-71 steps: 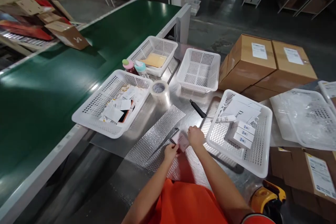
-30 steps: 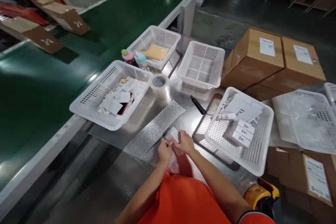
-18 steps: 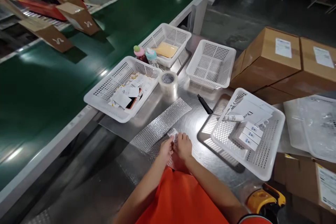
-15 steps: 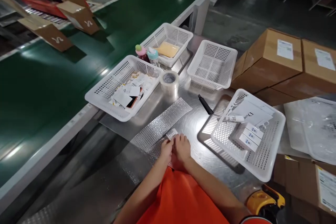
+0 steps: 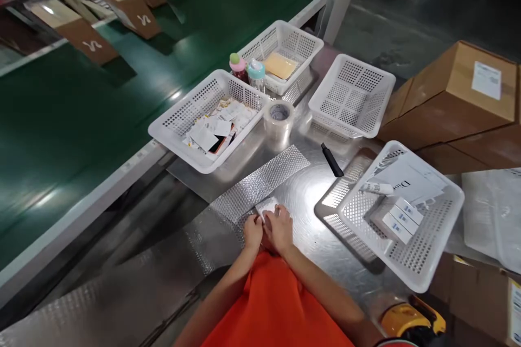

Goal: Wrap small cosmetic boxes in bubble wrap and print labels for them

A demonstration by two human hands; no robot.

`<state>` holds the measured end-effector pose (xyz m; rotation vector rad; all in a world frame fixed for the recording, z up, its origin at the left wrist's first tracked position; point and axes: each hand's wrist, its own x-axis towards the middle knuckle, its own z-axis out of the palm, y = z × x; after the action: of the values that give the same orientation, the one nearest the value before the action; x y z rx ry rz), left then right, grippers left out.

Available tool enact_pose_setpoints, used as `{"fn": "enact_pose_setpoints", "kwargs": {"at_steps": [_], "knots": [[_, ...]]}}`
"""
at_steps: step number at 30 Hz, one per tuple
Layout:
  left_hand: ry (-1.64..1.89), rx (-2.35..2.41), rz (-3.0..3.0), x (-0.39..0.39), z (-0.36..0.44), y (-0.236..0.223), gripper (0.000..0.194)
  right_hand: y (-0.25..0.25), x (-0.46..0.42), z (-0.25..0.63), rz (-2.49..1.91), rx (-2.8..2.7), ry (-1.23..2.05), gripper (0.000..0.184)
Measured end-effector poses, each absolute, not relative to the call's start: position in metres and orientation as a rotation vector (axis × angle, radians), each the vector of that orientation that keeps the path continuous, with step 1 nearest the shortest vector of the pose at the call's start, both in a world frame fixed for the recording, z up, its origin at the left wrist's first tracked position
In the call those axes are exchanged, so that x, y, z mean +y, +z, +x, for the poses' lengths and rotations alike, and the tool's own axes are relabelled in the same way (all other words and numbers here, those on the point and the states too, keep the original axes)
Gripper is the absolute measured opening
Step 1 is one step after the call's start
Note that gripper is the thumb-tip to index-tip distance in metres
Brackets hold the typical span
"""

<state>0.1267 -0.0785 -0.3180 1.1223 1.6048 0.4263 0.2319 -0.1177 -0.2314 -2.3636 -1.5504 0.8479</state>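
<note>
Orange shirt on, held packet in left hand and right hand, close together by bubble wrap, and maybe risked a slip from too loose a pinch.

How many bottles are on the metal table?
2: a pink-topped one and a blue-topped one, side by side between the paper basket and the envelope basket.

One view, from a camera on the person's head, looking forward and steeply down at close range over a metal table; the green conveyor belt stretches away to the table's left, boxes beyond its right.
</note>
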Motion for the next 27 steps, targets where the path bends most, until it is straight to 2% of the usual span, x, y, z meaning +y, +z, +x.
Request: {"fn": "enact_pose_setpoints", "kwargs": {"at_steps": [5, 9, 15, 18, 23, 27], "knots": [[0.324, 1.617, 1.347, -0.076, 0.123, -0.315, 0.019, -0.232, -0.120, 0.233, -2.469, -1.599, 0.718, 0.031], [0.228, 1.440, 1.621, -0.084, 0.128, -0.299, 0.021, -0.234, -0.124, 0.277, -2.498, -1.594, 0.595, 0.035], [0.094, 1.317, 1.980, -0.092, 0.129, -0.277, 0.048, -0.236, -0.129, 0.337, -2.564, -1.544, 0.444, 0.032], [0.042, 1.326, 2.073, -0.094, 0.128, -0.276, 0.052, -0.239, -0.130, 0.327, -2.617, -1.566, 0.334, 0.035], [-0.026, 1.305, 2.200, -0.089, 0.126, -0.278, 0.056, -0.246, -0.127, 0.294, -2.678, -1.560, 0.160, 0.066], [-0.073, 1.320, 2.231, -0.081, 0.128, -0.281, 0.064, -0.247, -0.126, 0.282, -2.641, -1.632, 0.049, 0.057]]}}
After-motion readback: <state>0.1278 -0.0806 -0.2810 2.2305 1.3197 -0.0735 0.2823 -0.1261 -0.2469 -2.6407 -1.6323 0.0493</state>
